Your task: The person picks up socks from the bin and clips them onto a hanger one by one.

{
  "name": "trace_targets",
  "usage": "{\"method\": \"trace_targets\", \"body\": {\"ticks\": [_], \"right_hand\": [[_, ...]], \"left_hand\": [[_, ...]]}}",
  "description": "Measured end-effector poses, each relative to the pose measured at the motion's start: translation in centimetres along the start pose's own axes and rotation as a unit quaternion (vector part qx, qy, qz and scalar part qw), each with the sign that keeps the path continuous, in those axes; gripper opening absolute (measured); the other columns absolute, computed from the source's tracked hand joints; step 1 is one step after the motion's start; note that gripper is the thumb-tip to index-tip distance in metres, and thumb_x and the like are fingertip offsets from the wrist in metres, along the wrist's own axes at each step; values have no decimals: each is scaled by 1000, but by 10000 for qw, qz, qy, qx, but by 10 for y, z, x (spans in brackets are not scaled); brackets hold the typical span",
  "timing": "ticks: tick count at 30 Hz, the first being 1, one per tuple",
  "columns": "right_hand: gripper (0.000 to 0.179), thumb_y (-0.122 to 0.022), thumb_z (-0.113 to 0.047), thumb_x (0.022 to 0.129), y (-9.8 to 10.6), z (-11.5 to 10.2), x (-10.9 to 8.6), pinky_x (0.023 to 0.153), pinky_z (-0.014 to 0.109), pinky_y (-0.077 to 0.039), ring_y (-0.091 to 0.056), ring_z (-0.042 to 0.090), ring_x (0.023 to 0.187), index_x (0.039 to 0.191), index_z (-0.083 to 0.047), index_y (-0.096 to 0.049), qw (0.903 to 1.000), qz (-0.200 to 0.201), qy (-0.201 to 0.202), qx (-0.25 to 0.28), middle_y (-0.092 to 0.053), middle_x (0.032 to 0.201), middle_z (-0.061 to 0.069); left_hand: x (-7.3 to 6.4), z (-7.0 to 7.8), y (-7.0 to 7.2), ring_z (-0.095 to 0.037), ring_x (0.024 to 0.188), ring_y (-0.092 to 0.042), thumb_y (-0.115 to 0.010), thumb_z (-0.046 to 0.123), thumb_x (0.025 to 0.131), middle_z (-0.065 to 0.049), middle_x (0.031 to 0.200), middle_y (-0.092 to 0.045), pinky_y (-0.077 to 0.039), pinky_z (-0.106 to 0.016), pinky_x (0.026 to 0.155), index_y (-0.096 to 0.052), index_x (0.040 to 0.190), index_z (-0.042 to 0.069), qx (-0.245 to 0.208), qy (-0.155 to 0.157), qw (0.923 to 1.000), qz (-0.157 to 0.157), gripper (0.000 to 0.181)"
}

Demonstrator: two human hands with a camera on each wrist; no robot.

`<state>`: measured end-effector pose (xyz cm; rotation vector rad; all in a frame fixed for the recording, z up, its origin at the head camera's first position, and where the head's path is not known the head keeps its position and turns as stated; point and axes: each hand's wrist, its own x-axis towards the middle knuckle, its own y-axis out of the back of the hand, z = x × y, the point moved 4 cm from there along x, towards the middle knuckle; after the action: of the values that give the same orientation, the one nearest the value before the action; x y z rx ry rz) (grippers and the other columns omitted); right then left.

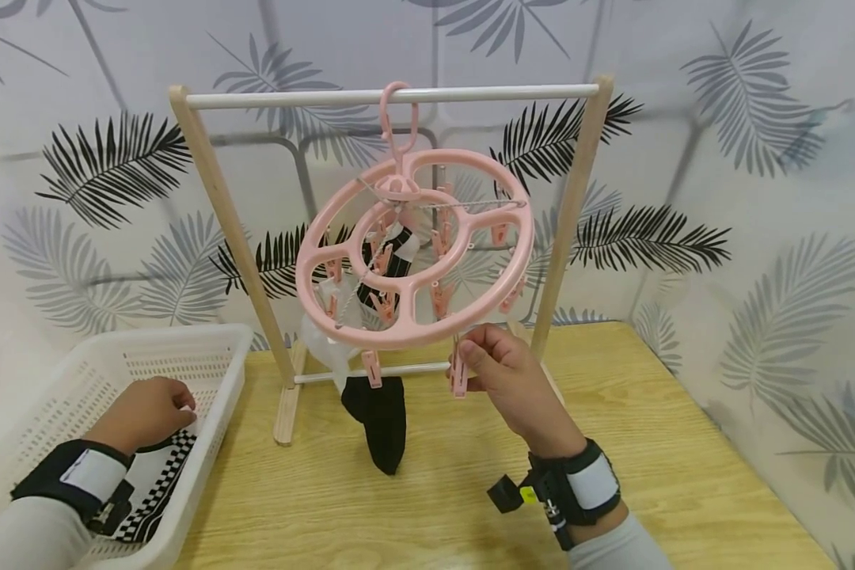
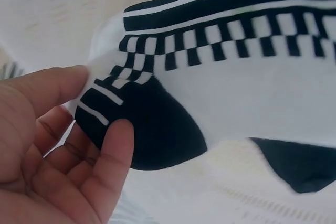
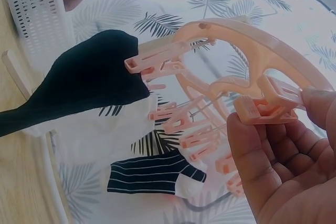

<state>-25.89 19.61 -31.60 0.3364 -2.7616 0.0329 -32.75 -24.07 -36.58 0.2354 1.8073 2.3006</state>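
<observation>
My left hand (image 1: 146,412) is over the white basket (image 1: 238,356), pinching the end of a white sock with black stripes and a checkered band (image 2: 173,103). In the left wrist view its thumb lies on the sock's black patch, and the other fingertips are partly hidden. My right hand (image 1: 516,380) pinches a pink clothespin (image 1: 459,376) at the front rim of the round pink hanger (image 1: 413,336). A black sock (image 1: 378,419) hangs from another clothespin to the left. Behind it hang a white sock (image 3: 79,135) and a black striped sock (image 3: 152,174).
The hanger hooks over the white bar (image 1: 292,99) of a stand with wooden legs (image 1: 573,206). Several pink clothespins dangle around its rings. The stand and basket are on a wood-grain table (image 1: 613,396), with a leaf-print curtain (image 1: 769,277) behind.
</observation>
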Motion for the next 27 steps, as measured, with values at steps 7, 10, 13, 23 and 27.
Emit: {"method": "trace_targets", "body": {"ticks": [7,10,13,23,27], "right_hand": [[28,-46,-23,99,-1,0,0,64,31,-55,-58,23,68,100,5,-48,10000,-6,18,2,-57,78,7],[28,-46,-24,99,-2,0,0,65,32,-56,-59,23,68,100,4,-48,10000,5,-2,-23,-58,78,7],[28,-46,-23,99,-2,0,0,64,31,-56,-59,22,68,99,5,-48,10000,-3,11,3,-58,77,6],[27,-46,-23,99,-1,4,0,64,31,-56,-59,22,67,99,4,-48,9999,18,61,78,-58,78,6],[25,-46,-22,99,-1,5,0,63,30,-56,-59,21,67,98,3,-48,9999,5,90,85,-58,77,6]], "left_hand": [[-10,20,32,-20,64,-50,-66,15,80,-8,74,-60,-43,-41,58,-61,81,3,-10,-98,9995,298,13],[-16,36,46,-19,62,-48,-65,15,82,-8,73,-58,-41,-38,55,-61,84,2,-34,-163,9988,471,14],[-21,55,58,-18,59,-47,-64,14,83,-6,72,-58,-39,-35,52,-62,86,2,-36,-265,9969,735,13],[-36,121,87,-15,54,-46,-63,16,86,-6,79,-66,-36,-32,48,-66,89,7,-230,-838,9779,1903,10],[-45,149,92,-13,52,-45,-65,16,86,-5,80,-66,-37,-32,47,-67,91,9,-402,-1100,9712,2074,8]]}}
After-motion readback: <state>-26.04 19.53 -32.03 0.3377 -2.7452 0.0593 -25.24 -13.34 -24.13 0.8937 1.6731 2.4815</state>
